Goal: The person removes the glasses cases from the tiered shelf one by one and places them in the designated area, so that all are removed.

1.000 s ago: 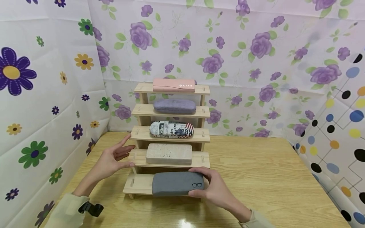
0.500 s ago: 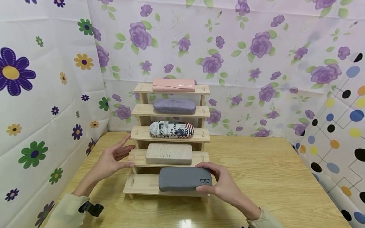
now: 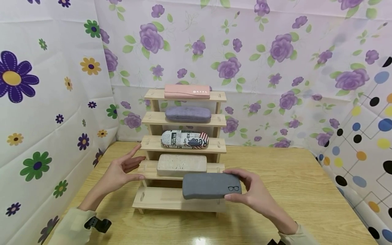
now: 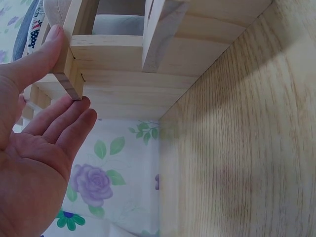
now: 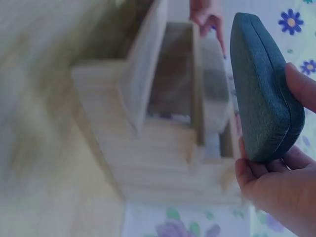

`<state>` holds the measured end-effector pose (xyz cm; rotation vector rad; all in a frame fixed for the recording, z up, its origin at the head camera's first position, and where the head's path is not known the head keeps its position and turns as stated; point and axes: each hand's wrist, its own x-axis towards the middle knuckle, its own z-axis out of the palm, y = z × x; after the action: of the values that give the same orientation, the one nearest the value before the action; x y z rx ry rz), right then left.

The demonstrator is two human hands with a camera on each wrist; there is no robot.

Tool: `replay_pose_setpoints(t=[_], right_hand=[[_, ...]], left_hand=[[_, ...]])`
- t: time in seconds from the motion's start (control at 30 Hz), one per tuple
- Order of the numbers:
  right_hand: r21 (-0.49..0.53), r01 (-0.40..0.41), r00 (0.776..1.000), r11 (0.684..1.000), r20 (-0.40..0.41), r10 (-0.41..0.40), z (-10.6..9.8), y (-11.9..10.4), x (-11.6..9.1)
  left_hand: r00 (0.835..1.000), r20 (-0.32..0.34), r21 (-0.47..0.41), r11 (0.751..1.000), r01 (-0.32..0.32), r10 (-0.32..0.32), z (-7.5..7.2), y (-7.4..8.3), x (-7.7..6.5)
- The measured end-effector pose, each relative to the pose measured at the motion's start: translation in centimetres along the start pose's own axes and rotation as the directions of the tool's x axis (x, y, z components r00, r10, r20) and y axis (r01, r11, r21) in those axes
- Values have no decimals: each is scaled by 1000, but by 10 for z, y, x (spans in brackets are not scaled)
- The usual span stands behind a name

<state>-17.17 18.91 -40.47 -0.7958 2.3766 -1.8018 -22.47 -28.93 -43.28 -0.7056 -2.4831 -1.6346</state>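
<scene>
A grey glasses case (image 3: 206, 185) with a small spectacles print is in my right hand (image 3: 255, 190), pinched at its right end between thumb and fingers. It is raised over the lowest step, overlapping the step above in the head view. In the right wrist view the case (image 5: 261, 89) looks blue-green, the fingers under one end. My left hand (image 3: 117, 172) holds the left end of the second-lowest step of a stepped wooden rack (image 3: 159, 198). The left wrist view shows the thumb (image 4: 42, 59) on one side of that board end, fingertips at the other.
Higher steps carry a beige case (image 3: 182, 164), a newsprint-patterned case (image 3: 184, 139), a purple case (image 3: 188, 114) and a pink case (image 3: 187, 91). The rack stands on a wood-grain table (image 3: 275, 190). Flowered cloth (image 3: 245, 41) hangs behind.
My right hand has lifted the grey glasses case off the lowest step and carried it up and to the right. The left hand has stayed at the rack.
</scene>
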Motion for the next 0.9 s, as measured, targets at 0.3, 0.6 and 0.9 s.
replay_pose_setpoints(t=[0.3, 0.6, 0.9], right_hand=[[-30, 35, 999, 999, -40, -36, -40, -12, -5], [-51, 22, 997, 998, -75, -26, -80, -8, -17], [-49, 13, 997, 999, -78, -17, -118, 15, -31]], left_hand=[[1000, 5, -5, 1000, 6, -6, 0, 0, 1], [1000, 9, 3, 1000, -13, 13, -1, -1, 1], [1000, 28, -14, 1000, 8, -8, -3, -2, 1]])
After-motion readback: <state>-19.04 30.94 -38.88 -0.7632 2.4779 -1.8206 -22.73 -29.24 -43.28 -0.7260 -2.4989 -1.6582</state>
